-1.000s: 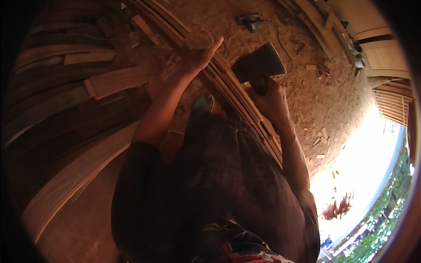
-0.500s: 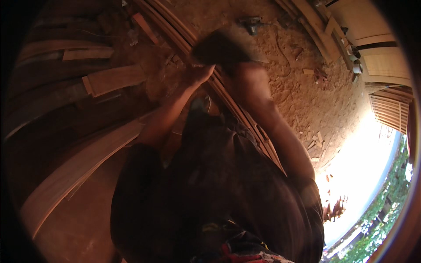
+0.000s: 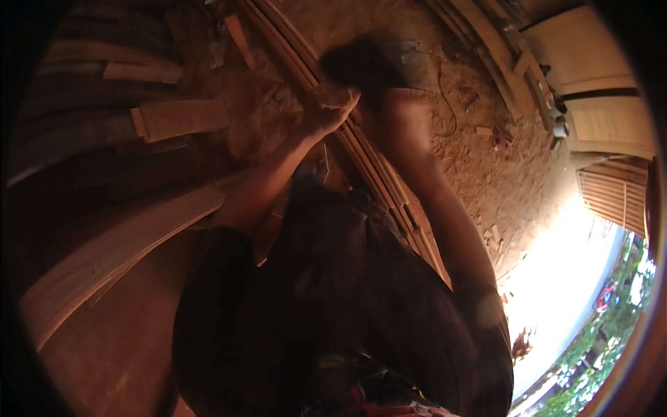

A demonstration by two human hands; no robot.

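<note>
Over the dirt floor (image 3: 500, 187) ran wooden strips (image 3: 375, 170), far end cut off — left hand (image 3: 328, 117) on them, grip unclear; blurred right hand (image 3: 401, 125) grasped dark broad-headed tool (image 3: 365, 64) — handle hidden.

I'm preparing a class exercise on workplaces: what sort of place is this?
Probably a woodworking shop: long wooden strips cross the middle of the view, boards lie at the left, and small wood scraps lie on the earthy-looking floor.

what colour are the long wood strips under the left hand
Reddish-brown strips, best seen in the head view.
</note>
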